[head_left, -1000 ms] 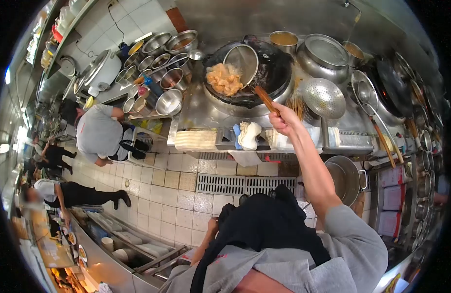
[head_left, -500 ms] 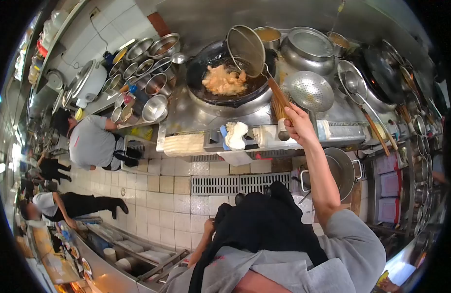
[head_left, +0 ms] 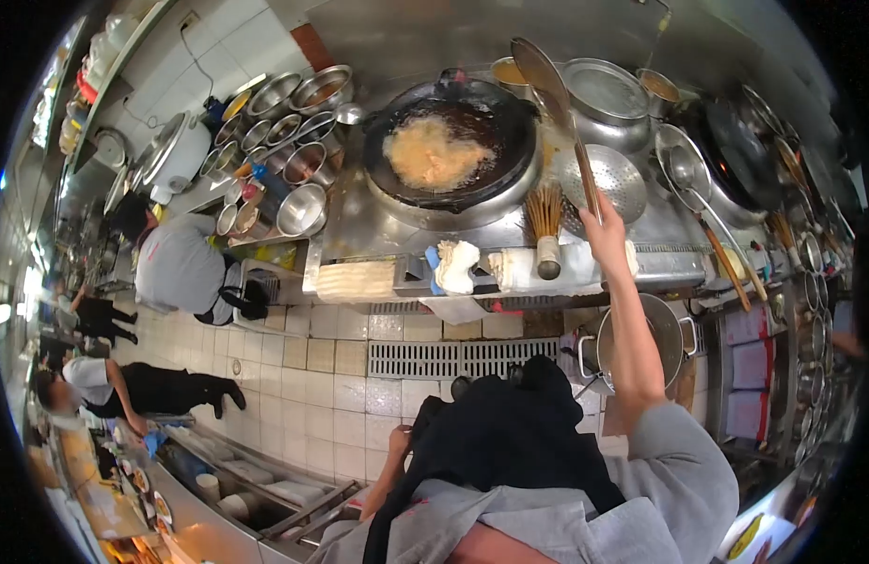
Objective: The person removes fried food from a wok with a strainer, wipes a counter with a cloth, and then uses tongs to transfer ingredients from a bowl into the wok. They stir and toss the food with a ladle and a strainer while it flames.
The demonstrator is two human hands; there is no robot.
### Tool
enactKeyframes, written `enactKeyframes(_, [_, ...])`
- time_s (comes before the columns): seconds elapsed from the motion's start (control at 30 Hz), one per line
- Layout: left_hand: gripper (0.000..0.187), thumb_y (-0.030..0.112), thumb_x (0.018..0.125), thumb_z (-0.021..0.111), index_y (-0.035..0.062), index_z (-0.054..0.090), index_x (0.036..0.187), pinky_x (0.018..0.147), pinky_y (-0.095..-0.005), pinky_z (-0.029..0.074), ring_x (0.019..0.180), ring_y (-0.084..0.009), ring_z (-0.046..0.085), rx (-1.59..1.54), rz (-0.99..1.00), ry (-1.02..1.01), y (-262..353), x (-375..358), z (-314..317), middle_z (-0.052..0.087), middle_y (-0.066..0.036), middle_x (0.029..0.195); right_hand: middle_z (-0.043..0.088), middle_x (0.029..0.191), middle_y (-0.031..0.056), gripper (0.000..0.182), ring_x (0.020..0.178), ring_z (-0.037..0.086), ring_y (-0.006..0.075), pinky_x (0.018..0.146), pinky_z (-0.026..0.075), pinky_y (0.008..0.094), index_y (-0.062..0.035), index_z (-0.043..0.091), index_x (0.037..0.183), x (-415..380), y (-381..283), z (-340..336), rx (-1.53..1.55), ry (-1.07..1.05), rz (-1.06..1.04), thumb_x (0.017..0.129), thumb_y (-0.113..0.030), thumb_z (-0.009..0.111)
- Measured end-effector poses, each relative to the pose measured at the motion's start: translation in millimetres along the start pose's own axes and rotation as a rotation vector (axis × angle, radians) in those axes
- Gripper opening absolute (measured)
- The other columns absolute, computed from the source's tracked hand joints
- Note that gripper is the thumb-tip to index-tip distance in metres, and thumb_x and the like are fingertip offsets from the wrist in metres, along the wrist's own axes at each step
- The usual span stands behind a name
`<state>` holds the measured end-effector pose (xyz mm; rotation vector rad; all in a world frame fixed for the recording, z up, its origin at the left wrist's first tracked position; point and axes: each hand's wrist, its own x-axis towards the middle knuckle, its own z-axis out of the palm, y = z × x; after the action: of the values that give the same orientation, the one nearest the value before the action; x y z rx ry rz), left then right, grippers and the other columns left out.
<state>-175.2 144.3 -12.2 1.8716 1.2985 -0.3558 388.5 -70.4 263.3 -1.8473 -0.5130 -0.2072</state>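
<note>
My right hand (head_left: 606,230) is wrapped round the wooden handle of a mesh strainer (head_left: 542,83), which is held up edge-on to the right of the wok. Pale orange food bubbles in dark oil inside the black wok (head_left: 517,155). Beneath the raised handle lies a perforated ladle (head_left: 618,183), with a bamboo brush (head_left: 545,226) to its left. Down by my dark apron hangs my left hand (head_left: 400,438), small and partly hidden, so its fingers cannot be made out.
Metal bowls (head_left: 303,209) crowd the counter left of the wok. A lidded pot (head_left: 604,91) stands behind right. A large pot (head_left: 653,343) is near my right forearm. Co-workers (head_left: 181,268) (head_left: 143,387) are at the left. White cloths (head_left: 455,265) lie on the front edge.
My right hand has moved right with the strainer, which has swung away from above the wok and turned edge-on. The food now bubbles more and lies spread in the oil.
</note>
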Motion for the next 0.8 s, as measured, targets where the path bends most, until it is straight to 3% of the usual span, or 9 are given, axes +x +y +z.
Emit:
enactKeyframes(0.03, [0.031,0.019,0.07,0.063,0.0011,0.065,0.096,0.072,-0.0366,0.049,0.083,-0.032,0.064,-0.032,-0.056,-0.023,19,-17,-8,0.065,-0.02,0.087,0.062,0.083,0.0072,0.047,0.074,0.055,0.0128,0.065,0.043,0.027,-0.0012,0.045,0.129,-11,-8,-2,0.058,-0.02,0.021,0.087,-0.02,0.056])
enactKeyframes(0.1, [0.029,0.019,0.071,0.062,0.0011,0.065,0.094,0.073,-0.0378,0.049,0.083,-0.0333,0.063,-0.032,-0.049,-0.044,-10,-21,2,0.065,-0.021,0.087,0.056,0.07,-0.0003,0.047,0.061,0.048,0.0063,0.054,0.038,0.0224,-0.002,0.044,0.13,-38,-76,-12,0.233,-0.223,0.432,0.089,-0.023,0.054])
enactKeyframes(0.13, [0.029,0.019,0.072,0.062,0.0011,0.065,0.094,0.073,-0.0386,0.049,0.084,-0.0341,0.063,-0.01,0.026,-0.036,-58,4,24,0.065,-0.021,0.087,0.043,0.063,-0.0061,0.047,0.054,0.035,0.0022,0.047,0.029,0.0192,-0.002,0.044,0.13,-49,-68,0,0.29,-0.216,0.424,0.09,-0.025,0.053])
enactKeyframes(0.2, [0.028,0.02,0.072,0.062,0.0011,0.065,0.092,0.073,-0.0398,0.049,0.084,-0.0355,0.062,0.029,0.097,-0.032,-81,18,32,0.064,-0.022,0.086,0.043,0.064,-0.0059,0.047,0.056,0.036,0.0021,0.048,0.03,0.0191,0.0002,0.044,0.129,-66,-80,17,0.362,-0.319,0.473,0.091,-0.025,0.052])
enactKeyframes(0.27, [0.028,0.021,0.072,0.061,0.0013,0.066,0.091,0.074,-0.0405,0.048,0.085,-0.0366,0.061,0.06,0.083,-0.042,-77,15,32,0.064,-0.023,0.086,0.052,0.065,-0.0012,0.045,0.055,0.046,0.0086,0.051,0.037,0.0238,0.0004,0.046,0.127,-66,-54,49,0.292,-0.395,0.37,0.091,-0.025,0.051])
enactKeyframes(0.33, [0.028,0.022,0.072,0.061,0.0015,0.066,0.091,0.075,-0.0403,0.049,0.085,-0.0363,0.062,0.066,0.065,-0.025,-63,12,28,0.064,-0.023,0.086,0.063,0.077,0.0088,0.039,0.063,0.057,0.0214,0.06,0.044,0.0307,-0.003,0.048,0.125,-53,-35,90,0.113,-0.192,-0.104,0.09,-0.022,0.05])
enactKeyframes(0.43, [0.029,0.023,0.073,0.061,0.0015,0.066,0.091,0.076,-0.0399,0.049,0.084,-0.036,0.062,0.072,0.092,0.005,-31,5,15,0.064,-0.023,0.086,0.064,0.088,0.0175,0.036,0.076,0.061,0.0297,0.07,0.045,0.0344,-0.0073,0.05,0.123,-25,-44,110,0.076,-0.284,0.046,0.089,-0.02,0.05])
enactKeyframes(0.67, [0.034,0.025,0.073,0.062,0.002,0.064,0.098,0.073,-0.0384,0.049,0.084,-0.0348,0.062,-0.072,0.034,0.102,4,-14,1,0.064,-0.022,0.085,0.063,0.082,0.0207,0.037,0.075,0.062,0.0286,0.069,0.046,0.0342,-0.0087,0.052,0.122,-39,-26,91,0.011,-0.28,0.142,0.087,-0.02,0.052])
enactKeyframes(0.8, [0.033,0.025,0.074,0.064,0.0028,0.064,0.099,0.071,-0.0374,0.05,0.083,-0.0332,0.063,-0.075,-0.023,-0.016,-35,-12,19,0.065,-0.021,0.084,0.063,0.083,0.0213,0.039,0.075,0.063,0.0283,0.07,0.046,0.0353,-0.0038,0.051,0.122,-14,-57,104,-0.023,-0.284,0.162,0.088,-0.023,0.053])
